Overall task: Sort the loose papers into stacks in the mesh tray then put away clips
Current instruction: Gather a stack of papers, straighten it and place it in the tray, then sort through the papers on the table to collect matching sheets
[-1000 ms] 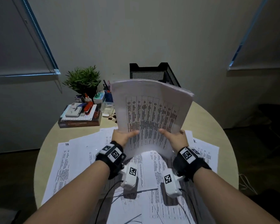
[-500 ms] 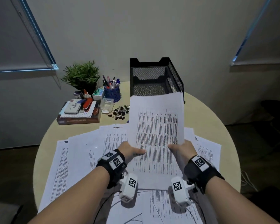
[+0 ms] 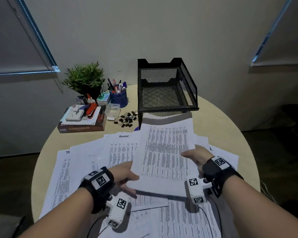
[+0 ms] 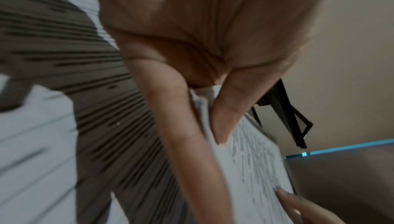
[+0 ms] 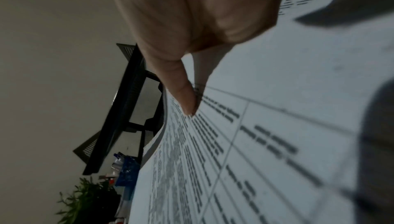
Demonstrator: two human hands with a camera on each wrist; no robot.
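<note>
Pinching both side edges, hands (image 3: 162, 167) hold paper stack (image 3: 163, 152) before mesh tray (image 3: 167, 103).

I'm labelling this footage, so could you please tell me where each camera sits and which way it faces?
Head: worn on the head, looks forward and down at the round table; shows both forearms, left hand, right hand.
Left wrist: looks along the left hand's fingers pinching the paper stack.
Right wrist: looks along the right thumb on that stack.
All three share the stack and mesh tray.
</note>
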